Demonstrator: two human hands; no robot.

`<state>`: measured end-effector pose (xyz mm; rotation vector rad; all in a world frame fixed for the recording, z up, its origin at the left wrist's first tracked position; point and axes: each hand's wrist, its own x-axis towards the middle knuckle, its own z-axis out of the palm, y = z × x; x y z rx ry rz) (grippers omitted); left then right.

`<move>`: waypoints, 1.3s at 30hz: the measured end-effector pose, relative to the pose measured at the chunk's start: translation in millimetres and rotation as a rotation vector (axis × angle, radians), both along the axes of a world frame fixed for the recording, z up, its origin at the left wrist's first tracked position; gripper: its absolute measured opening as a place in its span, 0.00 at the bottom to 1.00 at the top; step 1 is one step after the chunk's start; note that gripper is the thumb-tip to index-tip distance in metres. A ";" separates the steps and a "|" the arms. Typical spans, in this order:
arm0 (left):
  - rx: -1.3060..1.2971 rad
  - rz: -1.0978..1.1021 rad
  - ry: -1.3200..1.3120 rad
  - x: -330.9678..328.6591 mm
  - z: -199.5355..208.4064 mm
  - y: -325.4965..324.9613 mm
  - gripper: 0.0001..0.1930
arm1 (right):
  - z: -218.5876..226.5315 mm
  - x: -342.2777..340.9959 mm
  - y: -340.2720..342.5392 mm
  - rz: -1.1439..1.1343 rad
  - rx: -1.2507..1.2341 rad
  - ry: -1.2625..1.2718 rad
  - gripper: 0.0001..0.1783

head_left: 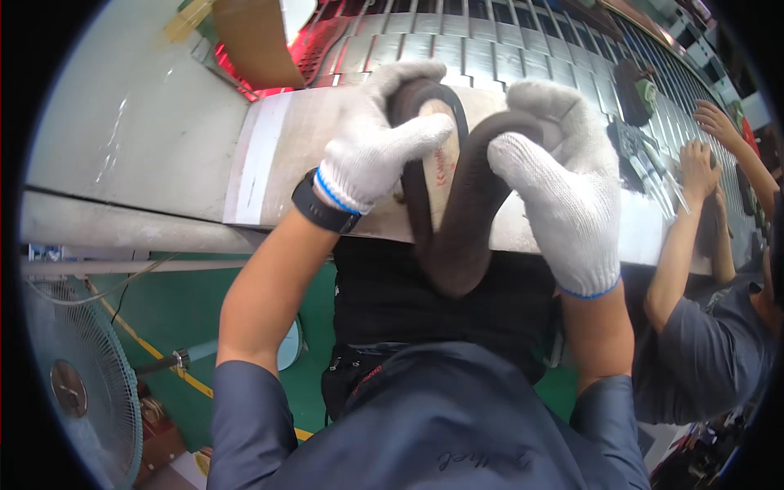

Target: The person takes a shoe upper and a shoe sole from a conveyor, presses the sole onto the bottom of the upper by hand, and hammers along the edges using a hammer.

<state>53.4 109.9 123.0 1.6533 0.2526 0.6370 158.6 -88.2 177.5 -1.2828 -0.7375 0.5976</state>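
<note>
Both my hands wear white knitted gloves with blue cuffs. My left hand is closed around the upper end of a dark-rimmed shoe, thumb over its pale, red-marked face. My right hand grips the rounded end of a dark brown piece that looks like a shoe sole. The two pieces lean apart at the top and come together at the bottom, over the bench edge. Motion blurs them, so I cannot tell whether they are joined there.
A pale work ledge runs before a metal slatted conveyor. Brushes and a dark shoe lie at right. Beside them are a co-worker's hands. Red light glows behind a brown panel. A fan stands lower left.
</note>
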 end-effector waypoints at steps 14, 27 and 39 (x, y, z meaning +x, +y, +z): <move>0.754 0.274 -0.342 -71.7 27.3 3.7 0.33 | -61.8 -51.5 32.4 -0.151 0.409 -0.880 0.48; 0.908 0.253 -0.353 -65.5 32.3 1.1 0.58 | -44.5 -61.8 16.2 -0.197 0.175 -1.186 0.45; 0.918 0.276 -0.442 -55.2 27.7 -0.8 0.51 | -44.0 -67.6 4.7 -0.183 0.060 -1.112 0.41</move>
